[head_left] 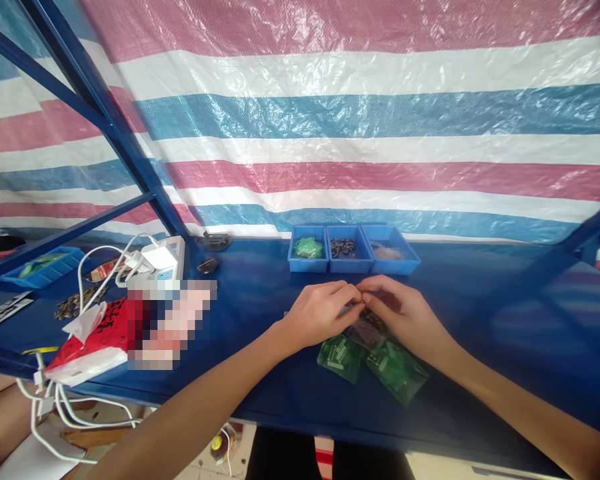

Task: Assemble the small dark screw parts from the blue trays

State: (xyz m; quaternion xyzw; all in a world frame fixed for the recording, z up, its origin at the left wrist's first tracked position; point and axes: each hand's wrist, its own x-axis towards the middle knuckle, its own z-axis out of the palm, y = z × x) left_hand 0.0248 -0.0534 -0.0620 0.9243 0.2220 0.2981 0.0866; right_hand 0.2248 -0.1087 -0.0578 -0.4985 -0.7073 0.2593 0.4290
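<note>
My left hand (325, 308) and my right hand (411, 317) meet over the table, thumbs and fingers pinched together at the top edge of a small clear plastic bag (367, 333). Dark little pieces show through the bag, though my fingers cover part of it. Just below lie two green packets: one (341, 358) under my left hand with pale strips visible in it, the other (397, 371) below my right hand. Beyond my hands stand three joined blue bins, holding green packets (308, 248), dark small parts (343, 248) and clear small pieces or bags (387, 252).
At left on the blue table (505, 320) are a white power strip (173, 263) with cables, a red package (107, 340), a pile of dark parts (77, 303) and a blue tray (45, 267). A blue metal frame (95, 113) rises there. Another person's arm (5, 413) shows lower left.
</note>
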